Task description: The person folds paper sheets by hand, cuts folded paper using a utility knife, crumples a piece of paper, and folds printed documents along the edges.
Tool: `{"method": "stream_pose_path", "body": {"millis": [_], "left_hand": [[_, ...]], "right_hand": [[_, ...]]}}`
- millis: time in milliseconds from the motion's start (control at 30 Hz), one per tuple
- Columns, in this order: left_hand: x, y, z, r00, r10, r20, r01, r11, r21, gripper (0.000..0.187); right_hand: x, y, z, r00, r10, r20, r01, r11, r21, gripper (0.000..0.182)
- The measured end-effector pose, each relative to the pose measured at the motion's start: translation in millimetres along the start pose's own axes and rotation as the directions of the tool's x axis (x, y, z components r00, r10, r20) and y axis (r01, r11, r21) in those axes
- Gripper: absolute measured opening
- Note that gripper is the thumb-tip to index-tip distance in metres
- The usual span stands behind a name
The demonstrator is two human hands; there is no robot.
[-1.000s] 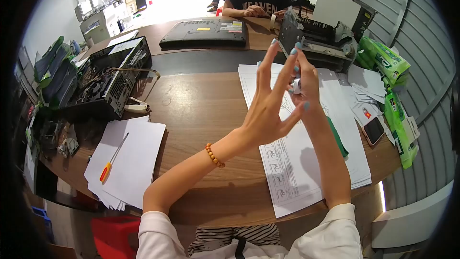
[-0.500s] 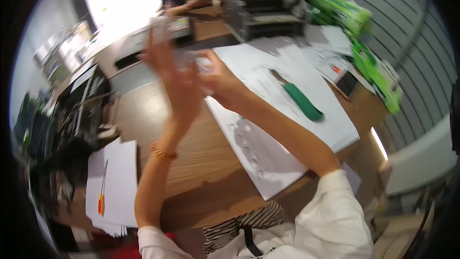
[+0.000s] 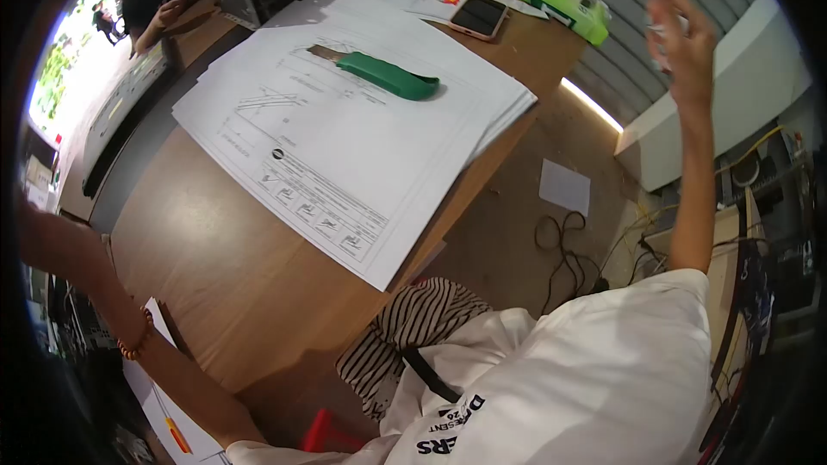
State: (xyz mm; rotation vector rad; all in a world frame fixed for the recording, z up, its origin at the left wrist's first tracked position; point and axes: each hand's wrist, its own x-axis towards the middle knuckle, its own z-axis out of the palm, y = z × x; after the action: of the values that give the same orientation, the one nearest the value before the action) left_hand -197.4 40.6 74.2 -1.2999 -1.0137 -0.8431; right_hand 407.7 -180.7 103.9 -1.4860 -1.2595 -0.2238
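Paper-strewn wooden desk [image 3: 185,207], slatted wall [image 3: 622,13]; right grip [image 3: 688,50] curled round something white [image 3: 662,58] (left grip [image 3: 52,237]: can't tell).

Room over tabletop [image 3: 185,211] beside papers [image 3: 345,151], green-handled tool [image 3: 389,76] obstructing, phone [image 3: 479,16] beyond

The brown wooden table [image 3: 198,207] is carrying a stack of printed sheets [image 3: 405,155] and, at its left, another paper pile [image 3: 159,405]. A phone [image 3: 478,16] is lying nearby, perhaps partly on paper. On the floor [image 3: 508,232], a white sheet [image 3: 565,187] and dark cable [image 3: 564,251] are lying close together.
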Motion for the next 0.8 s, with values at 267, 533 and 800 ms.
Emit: {"method": "stream_pose_path", "body": {"millis": [267, 533, 800], "left_hand": [[-7.2, -31.3, 31.5, 0.976, 0.088, 0.197, -0.138, 0.957, 0.255, 0.029], [7.0, 17.5, 9.7, 0.981, -0.167, 0.098, 0.178, 0.975, -0.130, 0.031], [17.7, 57.1, -13.9, 0.932, -0.341, 0.121, 0.360, 0.839, -0.409, 0.034]], "right_hand": [[-58.9, -9.8, -121.8, 0.952, -0.133, -0.275, 0.093, 0.984, -0.152, 0.039], [-94.6, 27.3, -177.3, 0.600, -0.768, -0.226, 0.242, 0.443, -0.863, 0.029], [-125.7, 76.1, -167.9, 0.753, -0.647, -0.121, 0.226, 0.427, -0.875, 0.025]]}}
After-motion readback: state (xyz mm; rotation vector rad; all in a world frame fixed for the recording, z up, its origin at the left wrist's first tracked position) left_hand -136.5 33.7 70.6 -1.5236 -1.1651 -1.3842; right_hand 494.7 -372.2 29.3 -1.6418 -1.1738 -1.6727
